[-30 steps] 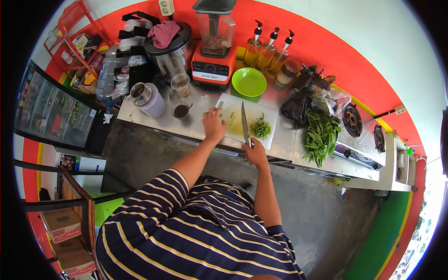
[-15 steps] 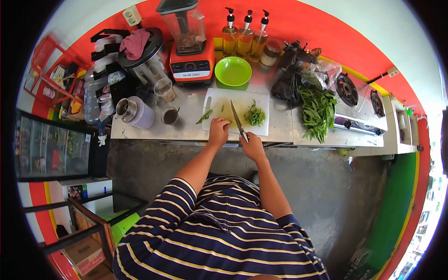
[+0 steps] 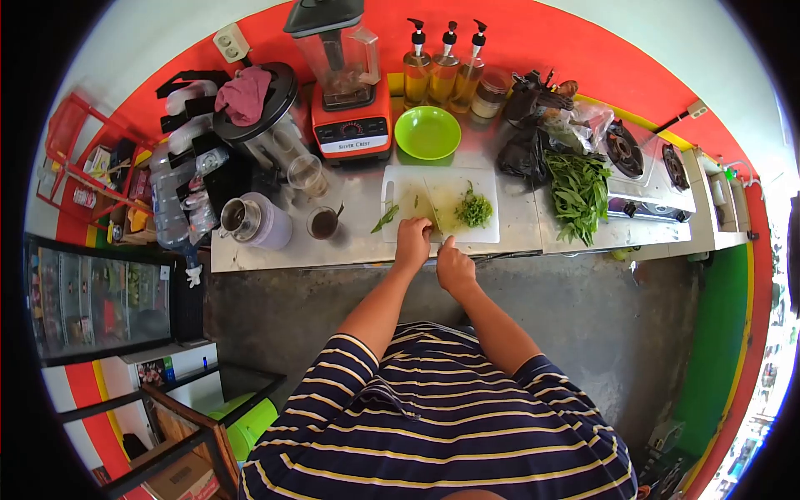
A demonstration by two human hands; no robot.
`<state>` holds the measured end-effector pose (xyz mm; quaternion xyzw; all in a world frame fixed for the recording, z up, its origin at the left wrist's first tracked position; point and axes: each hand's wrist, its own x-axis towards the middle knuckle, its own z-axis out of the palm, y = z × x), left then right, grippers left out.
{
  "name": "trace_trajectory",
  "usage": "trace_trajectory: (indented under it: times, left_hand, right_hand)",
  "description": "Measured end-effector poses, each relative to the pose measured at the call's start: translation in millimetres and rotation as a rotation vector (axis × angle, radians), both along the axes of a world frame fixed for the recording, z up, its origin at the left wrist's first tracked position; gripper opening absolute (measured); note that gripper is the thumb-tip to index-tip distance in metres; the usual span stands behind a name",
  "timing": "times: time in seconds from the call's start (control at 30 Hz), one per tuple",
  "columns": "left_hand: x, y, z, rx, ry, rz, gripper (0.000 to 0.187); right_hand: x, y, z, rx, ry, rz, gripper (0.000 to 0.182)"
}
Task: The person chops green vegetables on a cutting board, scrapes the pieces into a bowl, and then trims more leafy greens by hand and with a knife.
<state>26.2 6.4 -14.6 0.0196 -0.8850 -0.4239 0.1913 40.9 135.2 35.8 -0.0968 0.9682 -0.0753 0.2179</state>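
On a white cutting board [image 3: 400,177] my right hand [image 3: 456,268] is closed round the handle of a kitchen knife [image 3: 435,208]. Its blade is seen nearly edge-on and points away from me. My left hand [image 3: 414,240] rests at the board's near edge, fingers curled down close to the blade; whatever they pinch is hidden beneath them. Right of the knife lies a small heap of chopped green leaves [image 3: 474,208]. A loose green leaf [image 3: 386,218] lies on the left part of the board, with a small scrap nearer the middle.
Behind the board are a green bowl [image 3: 427,133], a red blender [image 3: 352,129] and several pump bottles [image 3: 442,73]. To the left stand a glass of dark liquid [image 3: 323,222] and a metal flask [image 3: 258,223]. Leafy greens [image 3: 575,196] lie right, beside a stove [image 3: 646,179].
The view has shifted, so the counter appears farther right. The knife has turned from a visible flat side to nearly edge-on, closer to my left fingers. Both hands stay at the board's near edge.
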Motion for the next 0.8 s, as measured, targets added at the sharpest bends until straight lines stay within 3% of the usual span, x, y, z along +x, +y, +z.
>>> trace_trajectory:
  times: [0.2,0.4,0.8]
  left_hand:
    - [-4.2,-16.1,5.2,-0.038,-0.028,-0.157,0.007]
    - [-4.9,-22.7,-0.1,0.027,-0.067,-0.202,0.008]
    - [3.3,-24.7,-8.1,0.079,0.076,-0.214,0.011]
  right_hand:
    - [-16.0,2.8,16.7,-0.083,-0.078,0.017,0.036]
    - [-3.7,4.1,-0.1,-0.183,-0.077,-0.134,0.039]
    - [-3.3,-20.3,3.9,-0.073,-0.007,-0.126,0.04]
